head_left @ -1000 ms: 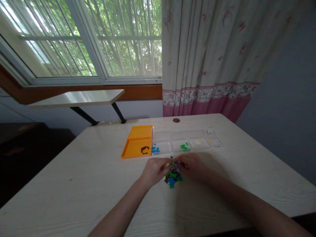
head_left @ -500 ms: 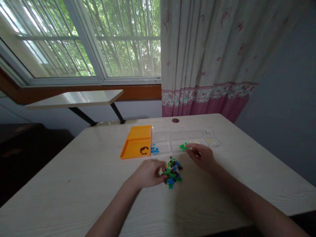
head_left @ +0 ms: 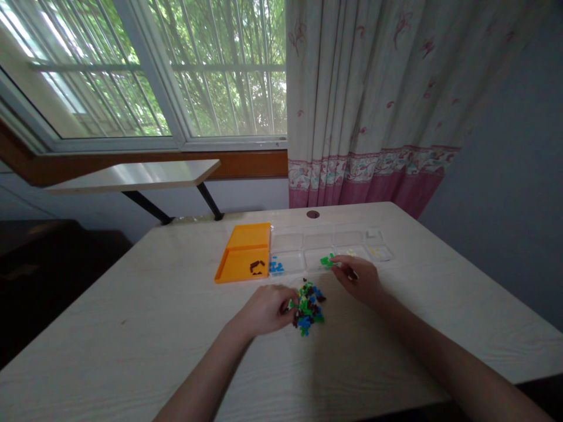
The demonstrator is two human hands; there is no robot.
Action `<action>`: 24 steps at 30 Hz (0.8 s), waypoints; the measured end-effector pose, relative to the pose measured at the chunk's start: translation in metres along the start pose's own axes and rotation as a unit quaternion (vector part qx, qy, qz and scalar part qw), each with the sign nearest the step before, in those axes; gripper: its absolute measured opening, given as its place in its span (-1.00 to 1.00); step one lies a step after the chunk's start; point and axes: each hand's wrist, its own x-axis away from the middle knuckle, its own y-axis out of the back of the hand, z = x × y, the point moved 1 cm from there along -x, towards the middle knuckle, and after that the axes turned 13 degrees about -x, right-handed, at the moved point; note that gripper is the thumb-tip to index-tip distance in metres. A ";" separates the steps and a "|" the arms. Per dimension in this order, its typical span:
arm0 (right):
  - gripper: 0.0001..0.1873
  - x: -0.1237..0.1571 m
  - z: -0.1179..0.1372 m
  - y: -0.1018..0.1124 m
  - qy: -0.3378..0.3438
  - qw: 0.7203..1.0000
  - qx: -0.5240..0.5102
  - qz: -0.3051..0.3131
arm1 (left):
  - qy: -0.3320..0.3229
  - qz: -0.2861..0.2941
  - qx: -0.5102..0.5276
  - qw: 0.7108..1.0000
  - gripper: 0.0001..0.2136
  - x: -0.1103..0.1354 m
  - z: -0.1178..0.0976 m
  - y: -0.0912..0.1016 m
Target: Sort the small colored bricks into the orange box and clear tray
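Observation:
A mixed pile of small plastic pieces [head_left: 310, 308], green, blue, dark brown and some yellow, lies on the table. At the pile's left edge is my left hand [head_left: 268, 308], its fingers curled and pinched at a small green piece [head_left: 291, 303]. My right hand [head_left: 358, 276] reaches over the front row of the clear compartment tray [head_left: 288, 256]. Its thumb and fingertips are at the green pieces [head_left: 326, 261] in one compartment; whether it grips one, I cannot make out. Blue pieces [head_left: 276, 266] sit in the front left compartment, pale and yellow ones farther right.
An orange two-part tray [head_left: 244, 237] with several dark brown pieces [head_left: 257, 267] adjoins the clear tray on its left. A raised shelf [head_left: 141, 176] on black legs stands at the table's back left. Behind are a curtain [head_left: 352, 117] and a barred window.
My left hand has shifted its fingers slightly at the pile's edge, and a green piece now shows at the fingertips. The right hand stays nearly in place over the green pieces.

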 end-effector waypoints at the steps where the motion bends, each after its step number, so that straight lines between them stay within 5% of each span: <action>1: -0.80 0.000 0.000 0.000 -0.003 1.000 0.001 0.001 | -0.001 -0.003 0.001 1.000 -0.88 0.000 0.000 0.000; 24: -0.69 -0.003 -0.028 -0.005 -0.115 0.991 0.067 0.003 | 0.041 -0.079 0.009 0.996 -0.78 -0.005 0.004 -0.004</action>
